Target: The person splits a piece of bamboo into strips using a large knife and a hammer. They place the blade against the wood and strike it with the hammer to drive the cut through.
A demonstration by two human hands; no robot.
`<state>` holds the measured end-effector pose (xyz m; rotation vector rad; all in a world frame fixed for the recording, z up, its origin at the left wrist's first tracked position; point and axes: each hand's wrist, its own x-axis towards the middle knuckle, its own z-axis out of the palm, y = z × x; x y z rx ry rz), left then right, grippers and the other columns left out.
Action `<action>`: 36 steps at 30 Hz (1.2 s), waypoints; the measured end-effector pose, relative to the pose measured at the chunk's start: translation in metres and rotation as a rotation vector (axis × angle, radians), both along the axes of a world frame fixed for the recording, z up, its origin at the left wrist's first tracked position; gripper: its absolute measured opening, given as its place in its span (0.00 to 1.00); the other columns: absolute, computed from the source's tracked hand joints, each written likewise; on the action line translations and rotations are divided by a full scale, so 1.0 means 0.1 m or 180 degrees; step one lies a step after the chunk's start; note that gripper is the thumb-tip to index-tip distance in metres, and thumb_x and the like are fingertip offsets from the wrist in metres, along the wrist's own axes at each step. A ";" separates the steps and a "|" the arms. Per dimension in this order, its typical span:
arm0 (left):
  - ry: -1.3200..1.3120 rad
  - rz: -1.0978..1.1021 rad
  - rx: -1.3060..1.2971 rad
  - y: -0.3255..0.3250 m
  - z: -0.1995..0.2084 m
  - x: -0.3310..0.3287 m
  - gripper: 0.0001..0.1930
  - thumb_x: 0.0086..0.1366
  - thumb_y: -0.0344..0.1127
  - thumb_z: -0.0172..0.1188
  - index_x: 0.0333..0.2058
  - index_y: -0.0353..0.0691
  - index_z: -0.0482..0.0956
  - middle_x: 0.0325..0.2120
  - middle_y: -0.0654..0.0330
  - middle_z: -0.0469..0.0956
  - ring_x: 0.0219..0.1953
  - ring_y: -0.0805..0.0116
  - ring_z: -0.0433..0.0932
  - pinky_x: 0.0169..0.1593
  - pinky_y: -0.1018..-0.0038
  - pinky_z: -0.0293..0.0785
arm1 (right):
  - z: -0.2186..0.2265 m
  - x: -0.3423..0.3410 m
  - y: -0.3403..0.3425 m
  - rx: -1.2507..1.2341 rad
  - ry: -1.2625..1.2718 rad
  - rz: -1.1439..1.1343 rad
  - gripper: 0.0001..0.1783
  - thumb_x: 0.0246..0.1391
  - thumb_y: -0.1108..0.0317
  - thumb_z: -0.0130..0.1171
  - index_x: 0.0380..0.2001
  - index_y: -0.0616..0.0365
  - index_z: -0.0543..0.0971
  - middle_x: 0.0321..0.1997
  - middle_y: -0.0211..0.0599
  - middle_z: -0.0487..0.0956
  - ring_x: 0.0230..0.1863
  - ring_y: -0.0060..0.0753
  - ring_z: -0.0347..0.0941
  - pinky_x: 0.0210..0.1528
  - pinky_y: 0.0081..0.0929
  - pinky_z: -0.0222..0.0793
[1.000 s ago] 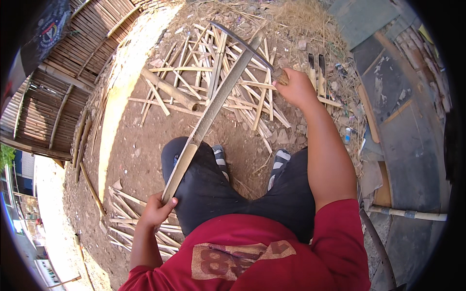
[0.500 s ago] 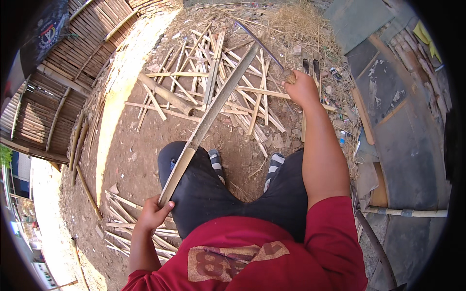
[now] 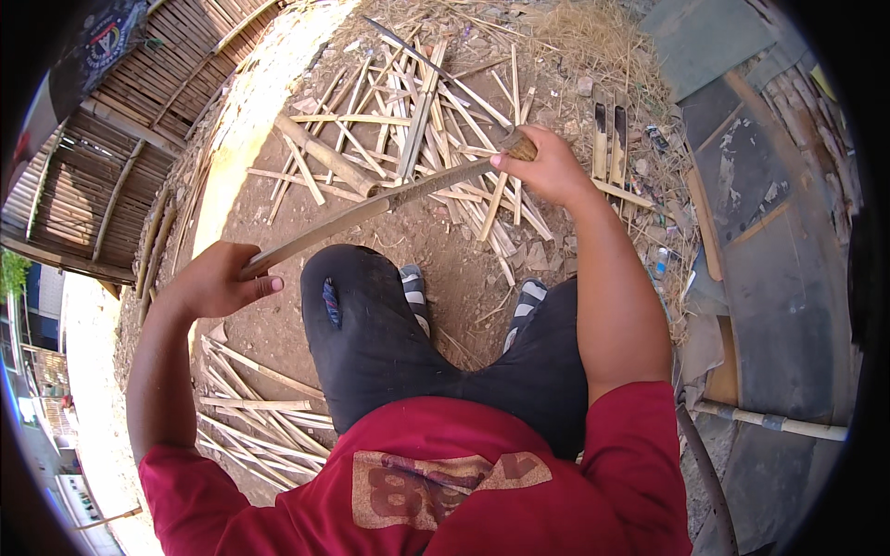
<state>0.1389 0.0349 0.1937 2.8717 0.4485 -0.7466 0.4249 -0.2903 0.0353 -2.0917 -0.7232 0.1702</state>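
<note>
Bamboo in hand, held a long split strip aslant over the ground, just beyond the left knee in view. Closed the left hand round its left end, thumb out to the right, most fingers hidden. Wrapped the right hand in a narrow grip round the brown handle of a knife, its long blade slanting up and left. Brought the right thumb to the strip's right end; could not tell touching from merely near. Tilted the strip, right end higher in view than left, hollow side partly showing.

Saw beyond it a loose heap of pale slats, criss-crossed on the ground. Made out a thick pole at the heap's left, and two part-blackened pieces side by side at its right, below some straw. Had more slats fanned out beside the left thigh. Wore a red shirt, dark trousers and striped footwear. Noticed dark sheets far right, a small bottle near them, and a slatted wall upper left.
</note>
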 end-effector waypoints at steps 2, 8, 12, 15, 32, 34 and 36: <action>0.0213 -0.0266 0.0258 -0.13 0.20 0.35 0.26 0.63 0.56 0.70 0.39 0.32 0.83 0.25 0.48 0.82 0.30 0.54 0.82 0.38 0.59 0.75 | -0.28 -0.06 0.18 0.0637 0.0041 0.0280 0.26 0.53 0.60 0.74 0.53 0.59 0.82 0.39 0.33 0.80 0.41 0.27 0.75 0.47 0.29 0.72; 0.0849 -0.0744 0.0550 -0.53 0.51 1.09 0.30 0.62 0.59 0.68 0.42 0.32 0.84 0.29 0.49 0.84 0.34 0.55 0.84 0.42 0.61 0.76 | -0.02 -0.34 0.27 0.0457 0.0959 0.1014 0.27 0.50 0.70 0.71 0.56 0.52 0.82 0.40 0.27 0.80 0.40 0.20 0.73 0.47 0.24 0.71; 0.0970 -0.0887 0.0832 -0.76 0.62 1.29 0.27 0.63 0.55 0.69 0.42 0.32 0.84 0.30 0.50 0.84 0.34 0.57 0.84 0.42 0.61 0.77 | 0.00 -0.32 0.22 0.0464 0.1297 0.1189 0.26 0.49 0.71 0.72 0.54 0.58 0.81 0.45 0.29 0.83 0.44 0.21 0.76 0.51 0.24 0.71; 0.1083 -0.0538 0.0696 -0.83 0.68 1.39 0.25 0.65 0.54 0.68 0.42 0.32 0.84 0.29 0.53 0.85 0.34 0.59 0.85 0.42 0.63 0.79 | 0.15 -0.37 0.20 0.0322 0.1429 0.1226 0.27 0.48 0.70 0.74 0.53 0.62 0.81 0.47 0.33 0.84 0.47 0.22 0.77 0.54 0.25 0.72; -0.5624 -0.2474 -0.0888 -0.92 0.63 0.19 0.17 0.69 0.35 0.67 0.52 0.39 0.72 0.33 0.59 0.77 0.32 0.72 0.74 0.36 0.79 0.71 | -0.17 -0.33 0.58 0.0992 0.0876 0.0296 0.26 0.50 0.65 0.74 0.52 0.61 0.79 0.43 0.38 0.85 0.45 0.30 0.81 0.52 0.30 0.74; -0.6191 -0.0841 -0.1403 -0.90 0.06 0.43 0.29 0.66 0.31 0.70 0.60 0.38 0.65 0.45 0.57 0.76 0.41 0.73 0.74 0.43 0.78 0.71 | -0.22 -0.31 0.58 0.1147 0.0876 0.0133 0.26 0.50 0.66 0.74 0.52 0.61 0.79 0.43 0.37 0.85 0.45 0.30 0.81 0.52 0.30 0.74; -0.5244 -0.0058 -0.1643 -1.05 -0.22 0.71 0.31 0.67 0.31 0.66 0.65 0.38 0.64 0.56 0.53 0.72 0.48 0.68 0.76 0.48 0.72 0.76 | -0.15 -0.37 0.62 0.1246 0.0848 0.0033 0.25 0.50 0.67 0.74 0.51 0.62 0.79 0.44 0.37 0.84 0.45 0.31 0.81 0.52 0.31 0.74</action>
